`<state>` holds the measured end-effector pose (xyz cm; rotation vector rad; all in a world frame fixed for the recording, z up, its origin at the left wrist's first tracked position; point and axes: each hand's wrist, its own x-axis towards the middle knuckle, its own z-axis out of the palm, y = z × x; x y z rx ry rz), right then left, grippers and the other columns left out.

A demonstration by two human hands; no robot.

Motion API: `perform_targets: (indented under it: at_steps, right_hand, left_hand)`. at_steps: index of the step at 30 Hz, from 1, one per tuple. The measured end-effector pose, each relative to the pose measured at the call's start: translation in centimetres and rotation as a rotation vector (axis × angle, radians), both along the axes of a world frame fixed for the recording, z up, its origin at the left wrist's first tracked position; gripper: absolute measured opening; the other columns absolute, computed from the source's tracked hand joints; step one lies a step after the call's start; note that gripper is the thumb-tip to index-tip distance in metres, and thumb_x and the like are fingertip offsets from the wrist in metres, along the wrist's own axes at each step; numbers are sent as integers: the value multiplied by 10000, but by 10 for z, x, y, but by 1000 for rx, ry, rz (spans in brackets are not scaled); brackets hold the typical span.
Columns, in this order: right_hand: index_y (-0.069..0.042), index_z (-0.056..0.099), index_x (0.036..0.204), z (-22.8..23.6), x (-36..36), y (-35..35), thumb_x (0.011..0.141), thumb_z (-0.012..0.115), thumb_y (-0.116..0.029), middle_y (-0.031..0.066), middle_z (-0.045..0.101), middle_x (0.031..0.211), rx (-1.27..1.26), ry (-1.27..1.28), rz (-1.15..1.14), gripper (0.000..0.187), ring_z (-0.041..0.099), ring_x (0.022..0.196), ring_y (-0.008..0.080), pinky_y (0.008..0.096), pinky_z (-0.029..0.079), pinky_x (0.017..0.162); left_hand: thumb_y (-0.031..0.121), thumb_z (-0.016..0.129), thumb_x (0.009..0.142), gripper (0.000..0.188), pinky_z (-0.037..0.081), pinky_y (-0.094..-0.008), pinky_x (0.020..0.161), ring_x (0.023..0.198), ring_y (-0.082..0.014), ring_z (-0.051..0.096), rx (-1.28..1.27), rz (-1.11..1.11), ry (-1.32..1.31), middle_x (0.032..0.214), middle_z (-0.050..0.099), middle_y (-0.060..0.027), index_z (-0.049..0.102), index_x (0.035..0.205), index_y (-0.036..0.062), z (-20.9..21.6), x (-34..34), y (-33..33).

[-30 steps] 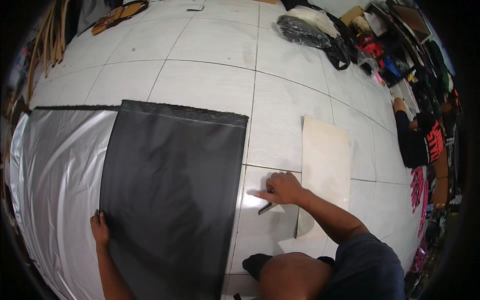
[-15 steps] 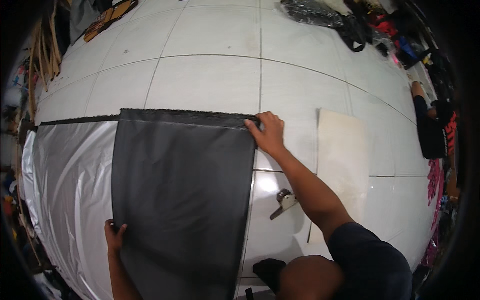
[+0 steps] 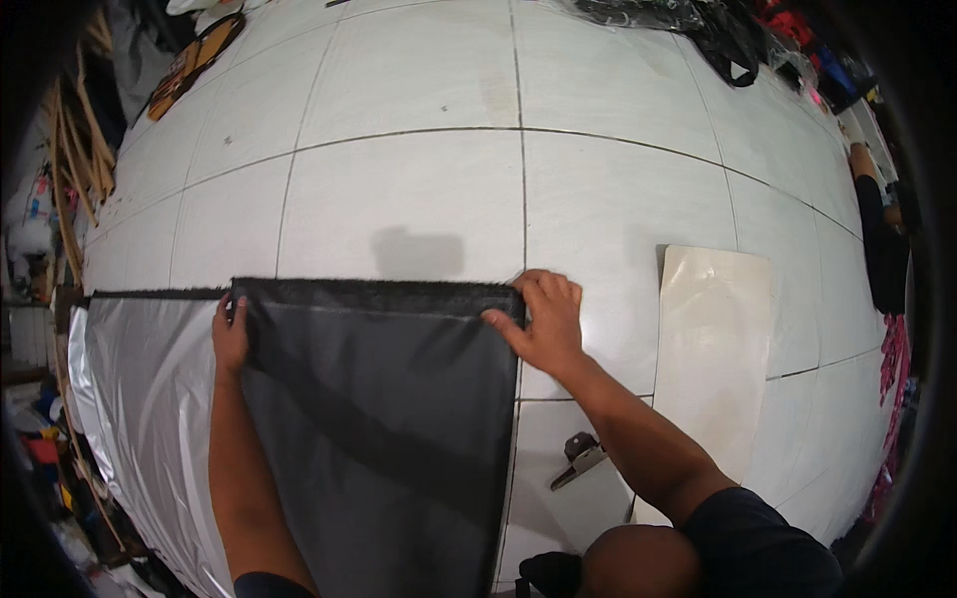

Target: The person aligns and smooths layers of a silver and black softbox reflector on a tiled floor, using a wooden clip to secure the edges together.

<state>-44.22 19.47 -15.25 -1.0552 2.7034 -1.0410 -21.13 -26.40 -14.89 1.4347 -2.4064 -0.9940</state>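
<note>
Both hands pinch the far edge of one dark grey fabric sheet (image 3: 379, 419): the left hand (image 3: 231, 337) has its fingers closed over the far left corner, and the right hand (image 3: 543, 321) has thumb and fingers clamped on the far right corner, where the black fuzzy strip (image 3: 379, 296) runs along the top edge. That sheet lies flat on the floor, spread from the two hands back toward the person, and it overlaps a single silvery shiny sheet (image 3: 140, 399) that sticks out to its left.

From the one head view, the surface is a white tiled floor (image 3: 419, 189) with dark grout lines that bend toward the rim of the picture. To the right of the right forearm lies one cream rectangular board (image 3: 713, 349), flat on the tiles and well apart from the grey sheet. Between the sheet's right edge and the forearm rests one small metal tool (image 3: 578, 458); its kind is too small to tell. At the far right edge another person's dark sleeve (image 3: 877, 249) shows. Black bags (image 3: 698, 25) sit at the top right, long wooden sticks (image 3: 75, 149) lean along the left, and one orange-and-black flat object (image 3: 194, 62) lies at the top left.
</note>
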Motion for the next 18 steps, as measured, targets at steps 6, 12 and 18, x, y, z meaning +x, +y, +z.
perform_targets:
  at_steps: [6,12,18]
  right_hand:
    - [-34,605,956,-2,-6,5,786,682,-487,73,547,1035,0,13,6,490,462,1024,242,393,292,899]
    - [-34,610,928,-4,-8,3,778,678,-510,68,545,1027,29,61,17,504,463,1015,238,391,293,883]
    - [-36,617,901,-1,-8,2,784,685,-481,63,538,1025,29,67,56,465,457,1006,230,392,286,882]
  left_hand:
    - [336,534,955,373,388,-275,865,943,-150,499,65,-80,165,1002,571,-54,575,1141,14,-15,-35,-31]
    - [324,507,974,289,349,-217,735,771,-64,404,179,-125,201,791,468,60,564,848,70,-13,-42,-25]
    - [326,518,970,355,322,-235,656,710,-70,347,108,-65,170,722,406,64,491,730,67,-14,-31,-35]
